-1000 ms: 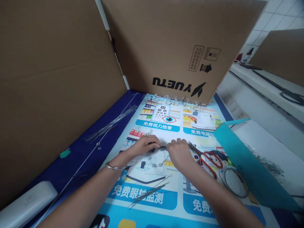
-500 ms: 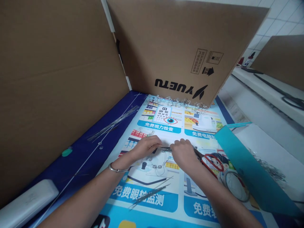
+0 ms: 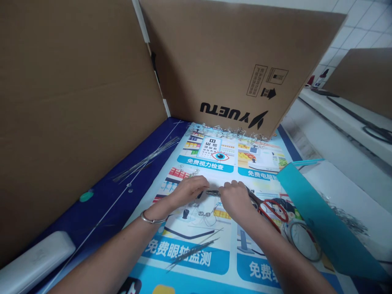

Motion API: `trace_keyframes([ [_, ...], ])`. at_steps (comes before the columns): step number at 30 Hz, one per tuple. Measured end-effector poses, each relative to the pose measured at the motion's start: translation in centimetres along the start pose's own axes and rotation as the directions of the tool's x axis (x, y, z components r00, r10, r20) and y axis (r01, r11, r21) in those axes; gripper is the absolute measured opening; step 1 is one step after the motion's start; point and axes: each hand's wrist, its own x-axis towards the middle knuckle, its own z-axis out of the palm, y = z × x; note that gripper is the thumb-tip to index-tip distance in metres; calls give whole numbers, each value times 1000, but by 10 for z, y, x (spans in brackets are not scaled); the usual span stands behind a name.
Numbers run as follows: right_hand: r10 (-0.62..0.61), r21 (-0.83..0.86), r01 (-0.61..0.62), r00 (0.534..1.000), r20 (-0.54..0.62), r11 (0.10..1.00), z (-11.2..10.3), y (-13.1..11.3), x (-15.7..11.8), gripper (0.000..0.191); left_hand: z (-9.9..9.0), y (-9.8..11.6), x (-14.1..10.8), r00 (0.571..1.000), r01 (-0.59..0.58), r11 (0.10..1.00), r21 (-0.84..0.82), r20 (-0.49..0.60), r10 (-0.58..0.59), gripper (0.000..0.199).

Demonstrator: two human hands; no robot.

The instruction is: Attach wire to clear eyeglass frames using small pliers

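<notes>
Small dark-nosed pliers gripped level between the hands, long axis running crosswise, nose toward the left hand, handle end inside the right hand. Right hand the nearer to the tool's bulk, fingers closed around the handles; left hand curled, fingertips right at the nose, with any pinch on a wire there too small to tell. Just below the pliers and toward the person, a loose loop of thin wire strung with small clear beads, close under the left hand. On the left wrist, a silver bangle. Just right of the pliers, red-handled scissors, blades pointing back toward the right hand; further right, a coil of wire and then a teal plastic folder. Nearer the person than the pliers, a few thin metal rods across a printed vinyl banner, the sheet beneath everything here. Well left of the pliers, a sheaf of long wires on the banner's dark blue border. Straight beyond the pliers, a row of clear beaded pieces along the foot of an upright cardboard panel, with a second panel standing to the left. Far right of the pliers, a white tiled wall.
</notes>
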Motion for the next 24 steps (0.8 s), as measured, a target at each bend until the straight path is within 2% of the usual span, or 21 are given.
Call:
trace_keyframes([
  [11, -10, 36, 10, 1000, -7, 999, 2, 4, 1, 18, -2, 5, 1, 999, -36, 998, 48, -39, 38, 18],
  [19, -3, 35, 4, 1000, -17, 999, -1, 5, 0, 17, -4, 8, 1, 999, -41, 996, 77, 14, 40, 19],
  [24, -15, 27, 15, 1000, 0, 1000, -2, 6, 1, 18, -4, 8, 1, 999, -49, 997, 65, 1, 49, 21],
])
